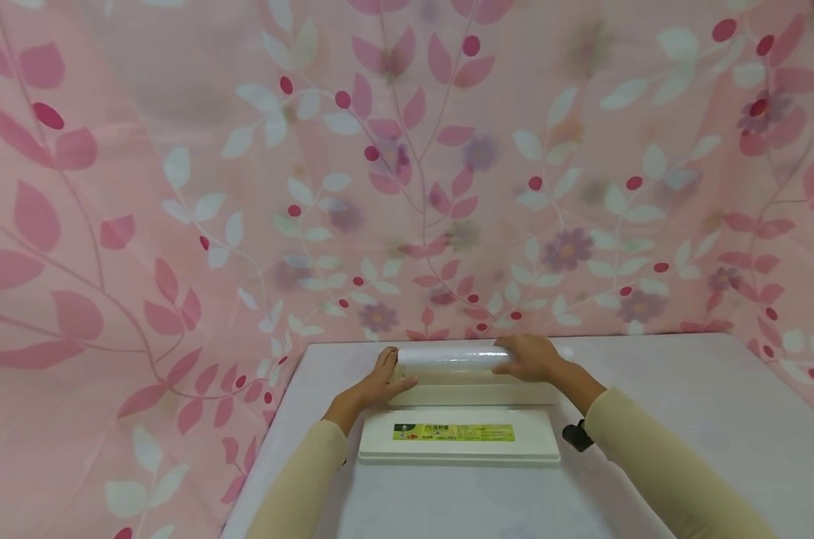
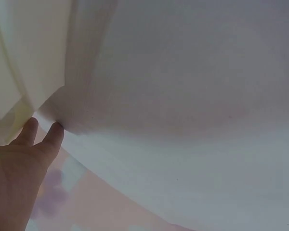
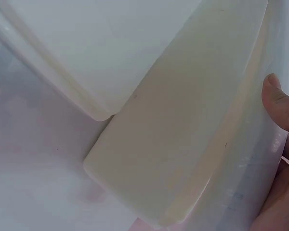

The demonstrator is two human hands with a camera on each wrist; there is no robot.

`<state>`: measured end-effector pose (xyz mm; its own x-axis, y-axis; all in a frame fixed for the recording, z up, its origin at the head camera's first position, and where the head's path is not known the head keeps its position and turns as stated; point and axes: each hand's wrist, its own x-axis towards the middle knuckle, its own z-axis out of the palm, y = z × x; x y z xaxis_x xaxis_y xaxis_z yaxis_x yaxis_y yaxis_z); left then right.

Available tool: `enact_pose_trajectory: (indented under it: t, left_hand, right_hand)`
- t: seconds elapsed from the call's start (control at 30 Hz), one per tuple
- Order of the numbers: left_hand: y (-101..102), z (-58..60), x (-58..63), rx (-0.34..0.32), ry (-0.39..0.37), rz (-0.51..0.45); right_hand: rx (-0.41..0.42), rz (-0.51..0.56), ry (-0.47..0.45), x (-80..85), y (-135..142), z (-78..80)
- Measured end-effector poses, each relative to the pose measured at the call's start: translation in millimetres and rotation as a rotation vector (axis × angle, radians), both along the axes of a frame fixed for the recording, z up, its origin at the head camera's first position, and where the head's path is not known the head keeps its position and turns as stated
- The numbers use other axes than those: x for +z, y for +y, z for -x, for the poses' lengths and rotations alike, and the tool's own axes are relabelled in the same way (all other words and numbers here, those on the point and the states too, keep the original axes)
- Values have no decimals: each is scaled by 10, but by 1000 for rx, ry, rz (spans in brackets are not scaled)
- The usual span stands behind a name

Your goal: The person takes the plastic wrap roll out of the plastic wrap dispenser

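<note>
A glossy roll of cling film lies along the back of a long cream dispenser box on the table. My right hand grips the roll near its right end. In the right wrist view, the thumb presses on the film's near side and the other fingers curl behind it. At the left end, my left hand holds the box between thumb and fingers. Two of its fingertips show at the box's corner in the left wrist view. A white lid with a green label lies flat in front of the box.
The pale table runs back to a pink leaf-patterned curtain, close behind the roll. More curtain hangs along the left and right sides. A black device sits at the right wrist.
</note>
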<state>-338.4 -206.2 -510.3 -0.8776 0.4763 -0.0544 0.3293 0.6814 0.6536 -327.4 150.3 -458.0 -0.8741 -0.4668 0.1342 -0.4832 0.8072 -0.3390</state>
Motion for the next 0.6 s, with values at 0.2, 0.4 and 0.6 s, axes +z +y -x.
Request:
enact_pose_trajectory:
  t: [0.2, 0.4, 0.6]
  left_hand:
    - [-11, -2, -24, 3, -10, 16]
    - [-11, -20, -13, -6, -3, 2]
    - [-12, -9, -27, -14, 13, 6]
  right_hand:
    - [-25, -5, 19, 1, 12, 8]
    - [-53, 19, 43, 17, 32, -12]
    - [-87, 51, 68, 11, 53, -31]
